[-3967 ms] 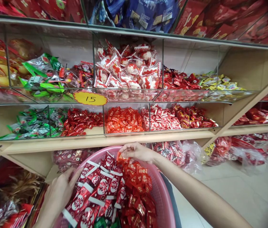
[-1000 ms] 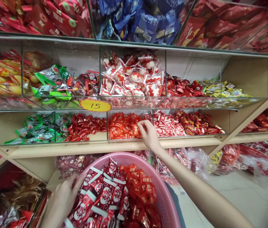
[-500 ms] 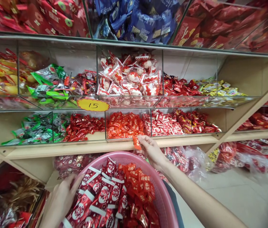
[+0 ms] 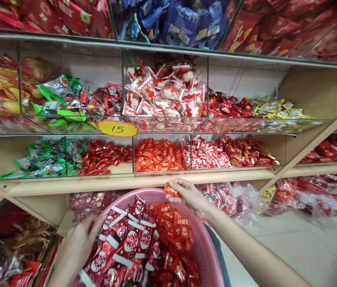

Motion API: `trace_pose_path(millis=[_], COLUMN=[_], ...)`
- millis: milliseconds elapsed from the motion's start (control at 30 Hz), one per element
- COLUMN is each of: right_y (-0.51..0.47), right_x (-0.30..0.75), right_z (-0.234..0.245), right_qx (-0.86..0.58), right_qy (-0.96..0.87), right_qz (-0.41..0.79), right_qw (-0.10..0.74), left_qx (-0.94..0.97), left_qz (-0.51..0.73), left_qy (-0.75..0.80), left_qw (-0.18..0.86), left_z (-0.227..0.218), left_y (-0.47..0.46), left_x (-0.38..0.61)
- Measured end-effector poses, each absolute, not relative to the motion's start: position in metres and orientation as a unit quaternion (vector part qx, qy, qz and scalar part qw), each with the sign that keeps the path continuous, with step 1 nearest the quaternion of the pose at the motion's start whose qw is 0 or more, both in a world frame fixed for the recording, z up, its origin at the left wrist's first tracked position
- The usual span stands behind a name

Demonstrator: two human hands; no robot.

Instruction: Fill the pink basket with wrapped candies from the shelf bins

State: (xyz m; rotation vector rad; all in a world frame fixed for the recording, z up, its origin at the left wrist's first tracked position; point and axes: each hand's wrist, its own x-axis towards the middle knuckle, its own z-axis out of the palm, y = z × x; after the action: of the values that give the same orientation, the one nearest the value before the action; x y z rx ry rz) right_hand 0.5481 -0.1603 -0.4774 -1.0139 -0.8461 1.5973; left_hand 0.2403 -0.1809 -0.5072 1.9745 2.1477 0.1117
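Right grip (image 4: 189,195) in a pinch on orange candy (image 4: 171,189), at the basket's far rim (image 4: 144,192), in front of the shelf edge (image 4: 138,182).

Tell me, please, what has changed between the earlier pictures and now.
A second ago the right hand was at the orange-red candies in the lower shelf bin. It has since taken hold of an orange-red wrapped piece and come down toward the person, to the far rim of the pink basket. The left hand stays at the basket's left side, beside the dark-red packets.
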Motion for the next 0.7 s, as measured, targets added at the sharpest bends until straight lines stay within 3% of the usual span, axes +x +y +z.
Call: trace_pose_path(millis=[267,467,700], right_y=[-0.168,-0.159,-0.159], right_x=[0.547,0.55,0.541], right_z=[-0.484,-0.508,-0.517], right_qx=[-0.41,-0.483,-0.542], right_qy=[-0.429,-0.636,-0.75], right_qz=[0.664,0.45,0.254], right_qw=[0.455,0.4,0.281], left_qx=[0.672,0.666,0.665], left_qz=[0.036,0.04,0.037], left_qy=[0.731,0.735,0.735], left_qw=[0.113,0.123,0.127], left_z=[-0.507,-0.505,-0.506], left_y=[-0.181,-0.181,-0.181], left_x=[0.241,0.242,0.24])
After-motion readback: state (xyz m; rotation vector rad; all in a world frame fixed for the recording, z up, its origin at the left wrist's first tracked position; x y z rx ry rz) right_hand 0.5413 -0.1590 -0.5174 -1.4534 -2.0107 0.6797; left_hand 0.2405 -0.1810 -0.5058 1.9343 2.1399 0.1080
